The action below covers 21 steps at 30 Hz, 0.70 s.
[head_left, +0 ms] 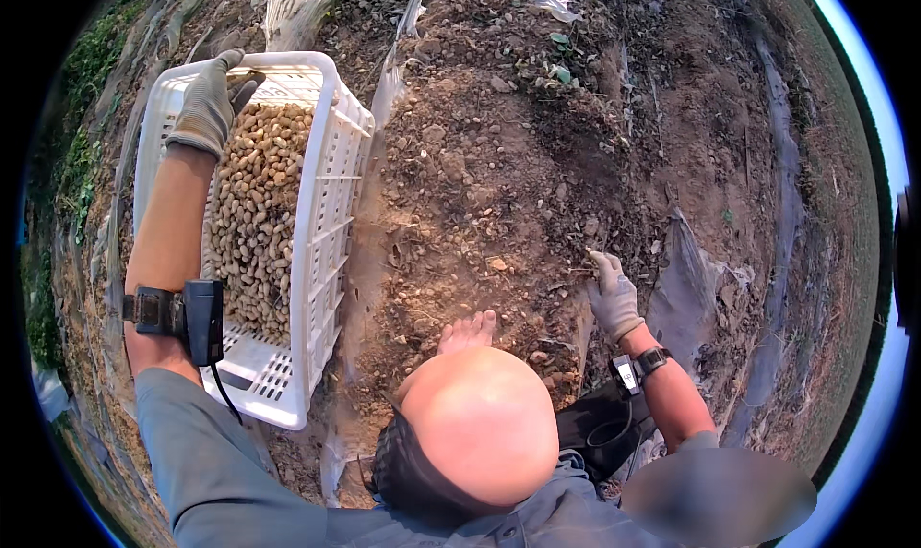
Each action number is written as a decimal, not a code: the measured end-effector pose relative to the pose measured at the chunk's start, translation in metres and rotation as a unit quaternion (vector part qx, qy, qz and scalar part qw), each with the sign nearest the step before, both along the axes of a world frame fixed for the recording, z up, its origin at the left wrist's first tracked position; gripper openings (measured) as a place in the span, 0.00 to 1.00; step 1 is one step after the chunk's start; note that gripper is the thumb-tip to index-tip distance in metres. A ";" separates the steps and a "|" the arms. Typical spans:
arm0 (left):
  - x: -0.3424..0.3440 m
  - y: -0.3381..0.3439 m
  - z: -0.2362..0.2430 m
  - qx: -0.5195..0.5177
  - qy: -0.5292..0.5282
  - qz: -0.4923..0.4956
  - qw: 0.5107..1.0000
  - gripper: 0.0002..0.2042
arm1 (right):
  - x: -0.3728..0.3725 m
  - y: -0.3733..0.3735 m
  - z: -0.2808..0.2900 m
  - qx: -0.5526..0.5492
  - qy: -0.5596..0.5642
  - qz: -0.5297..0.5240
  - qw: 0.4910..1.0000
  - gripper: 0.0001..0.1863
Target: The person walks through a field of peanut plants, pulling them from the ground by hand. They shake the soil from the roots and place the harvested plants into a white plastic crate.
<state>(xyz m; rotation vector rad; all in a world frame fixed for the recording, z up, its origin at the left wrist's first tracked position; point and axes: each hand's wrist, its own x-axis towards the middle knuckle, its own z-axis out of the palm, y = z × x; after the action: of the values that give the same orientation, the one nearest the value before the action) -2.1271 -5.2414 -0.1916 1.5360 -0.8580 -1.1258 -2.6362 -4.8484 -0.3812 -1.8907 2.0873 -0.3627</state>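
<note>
A white slatted plastic crate [321, 212] stands on the soil at my left. Unshelled peanuts [257, 212] fill its far and middle part, while bare slotted floor shows at the near end. In a grey knitted glove, my left hand [206, 107] is closed at the crate's far rim, with a dark fingertip inside the crate. My right hand [615, 298], gloved too, hangs low over the ground to the right of my foot. Its fingers are drawn together, and a tiny pale bit shows at their tips, too small to name.
Loose brown soil [460, 183] with clods and dry plant bits stretches ahead. Torn plastic film [683, 279] lies beside my right hand, and more strips run along the rows. My bare foot [467, 331] and bent knee [484, 423] are between the crate and my right arm.
</note>
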 end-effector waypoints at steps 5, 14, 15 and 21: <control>-0.072 -0.037 -0.026 -0.140 -0.144 -0.047 0.978 0.14 | -0.027 -0.047 0.020 -0.052 0.010 -0.074 0.996 0.26; -0.143 0.007 -0.059 -0.279 -0.573 -0.323 0.699 0.18 | -0.055 -0.222 0.029 -0.031 0.060 -0.106 0.992 0.41; -0.140 0.007 -0.062 -0.222 -0.585 -0.356 0.694 0.17 | -0.058 -0.236 0.026 -0.030 0.069 -0.104 0.992 0.44; -0.132 0.007 -0.081 -0.290 -0.634 -0.371 0.613 0.12 | -0.034 -0.280 -0.001 0.108 0.006 -0.105 0.989 0.44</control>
<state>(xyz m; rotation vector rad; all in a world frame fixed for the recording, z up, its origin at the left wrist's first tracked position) -2.2586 -5.2339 -0.2730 1.2106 -2.6917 0.1012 -2.6700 -5.1281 -0.3820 -1.5611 2.2401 -0.1632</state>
